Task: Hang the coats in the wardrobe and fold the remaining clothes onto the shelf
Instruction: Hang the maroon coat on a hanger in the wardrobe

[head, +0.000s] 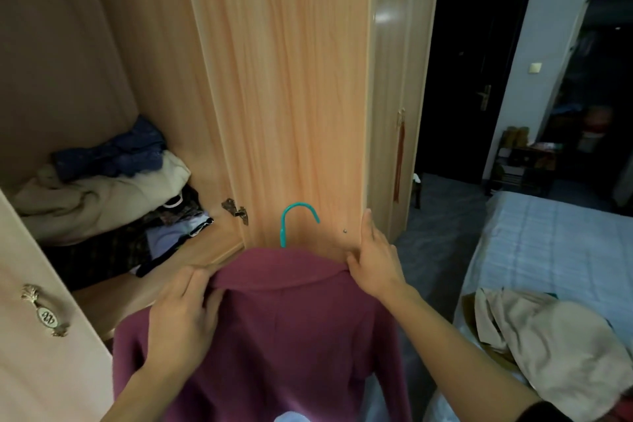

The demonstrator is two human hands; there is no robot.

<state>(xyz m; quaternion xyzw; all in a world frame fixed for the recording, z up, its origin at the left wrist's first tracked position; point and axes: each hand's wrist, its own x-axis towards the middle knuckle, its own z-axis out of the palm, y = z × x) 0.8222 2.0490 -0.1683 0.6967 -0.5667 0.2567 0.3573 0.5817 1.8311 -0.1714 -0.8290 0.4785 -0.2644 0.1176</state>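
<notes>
Mauve coat (274,336) hanging on teal hanger (291,221), back facing camera, collar up against wooden wardrobe door (291,79); rumpled clothes (102,188) lying heaped on wardrobe shelf (113,298).

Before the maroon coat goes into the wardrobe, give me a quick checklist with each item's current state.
1. Maroon coat on the teal hanger: ok, hook sticks up above the collar.
2. Left hand holding the collar: ok, fingers grip it.
3. Right hand securing the coat: cannot tell; it rests at the collar's far end by the door edge.
4. Wardrobe door open: ok.
5. Hanging rail free: cannot tell, not in view.
6. Shelf clothes folded: not ok, heaped loosely.
</notes>
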